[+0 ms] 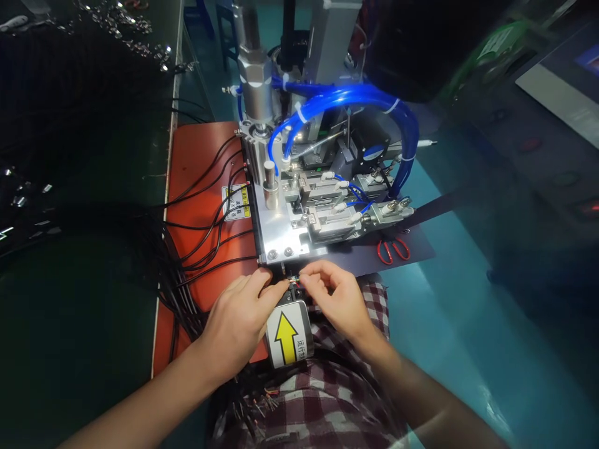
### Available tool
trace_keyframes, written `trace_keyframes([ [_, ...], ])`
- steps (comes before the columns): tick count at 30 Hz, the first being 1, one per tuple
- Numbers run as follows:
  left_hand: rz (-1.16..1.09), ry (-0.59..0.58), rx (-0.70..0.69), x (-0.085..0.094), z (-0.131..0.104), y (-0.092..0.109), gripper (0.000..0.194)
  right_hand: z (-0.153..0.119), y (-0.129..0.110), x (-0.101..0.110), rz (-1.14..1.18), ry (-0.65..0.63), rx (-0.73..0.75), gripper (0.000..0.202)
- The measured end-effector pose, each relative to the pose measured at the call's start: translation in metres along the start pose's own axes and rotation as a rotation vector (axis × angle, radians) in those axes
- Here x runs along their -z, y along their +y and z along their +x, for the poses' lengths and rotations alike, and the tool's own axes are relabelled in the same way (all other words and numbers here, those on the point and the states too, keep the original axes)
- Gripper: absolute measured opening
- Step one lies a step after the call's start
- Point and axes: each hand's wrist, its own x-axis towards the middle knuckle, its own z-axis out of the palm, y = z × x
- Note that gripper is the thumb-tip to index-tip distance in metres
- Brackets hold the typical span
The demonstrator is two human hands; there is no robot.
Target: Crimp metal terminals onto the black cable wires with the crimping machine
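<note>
Thin coloured wires (294, 282) show at the front edge of a metal machine (278, 232), between my two hands. My right hand (337, 300) pinches the wire ends between thumb and forefinger. To the left, my left hand (238, 321) is closed at the same spot, thumb tip beside the wires; what its fingers hold is hidden. Just below sits a white label with a yellow arrow (286, 337) on a rounded block. Several black cables (218, 215) run from the machine's left side across an orange-red board (194, 162).
Red-handled scissors (393, 251) lie right of the machine. Blue air hoses (350, 96) arch over its cylinders (330, 221). A bundle of cables with stripped ends (264, 402) hangs by my checked clothing (322, 405). More black cables with shiny ends (135, 37) lie at left.
</note>
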Motion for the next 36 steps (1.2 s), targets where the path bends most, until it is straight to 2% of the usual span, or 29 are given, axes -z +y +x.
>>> trace_keyframes([
  [3, -0.002, 0.003, 0.006, 0.001, 0.001, 0.0, 0.034, 0.001, 0.002, -0.004, -0.026, -0.017, 0.034, 0.015],
  [7, -0.004, 0.003, 0.007, 0.002, 0.0, 0.0, 0.034, 0.007, 0.01, -0.002, 0.083, -0.103, -0.134, 0.019],
  [9, -0.006, -0.011, 0.017, 0.002, 0.0, 0.0, 0.034, 0.007, 0.013, 0.0, 0.1, -0.092, -0.181, 0.02],
  [12, -0.01, -0.025, 0.02, 0.002, -0.001, 0.0, 0.034, 0.004, 0.01, 0.0, 0.007, 0.002, -0.078, 0.02],
  [15, 0.006, -0.026, 0.015, 0.002, -0.001, 0.0, 0.034, 0.0, 0.002, -0.005, -0.179, 0.019, 0.047, 0.021],
  [18, 0.01, -0.033, 0.015, 0.003, 0.0, 0.0, 0.035, -0.001, -0.003, -0.011, -0.321, 0.042, 0.106, 0.02],
  [21, 0.004, -0.028, 0.012, 0.003, 0.0, 0.0, 0.034, 0.0, -0.002, -0.014, -0.342, 0.102, 0.151, 0.018],
  [26, 0.004, -0.031, 0.015, 0.002, 0.0, 0.0, 0.034, 0.003, 0.002, -0.014, -0.255, 0.074, 0.156, 0.015],
  [29, 0.006, -0.026, 0.014, 0.002, 0.0, 0.0, 0.035, 0.004, 0.003, -0.013, -0.128, 0.031, 0.111, 0.015],
  [36, 0.0, -0.013, 0.008, 0.002, -0.001, 0.0, 0.033, 0.001, 0.011, -0.012, 0.079, 0.03, 0.038, 0.015],
])
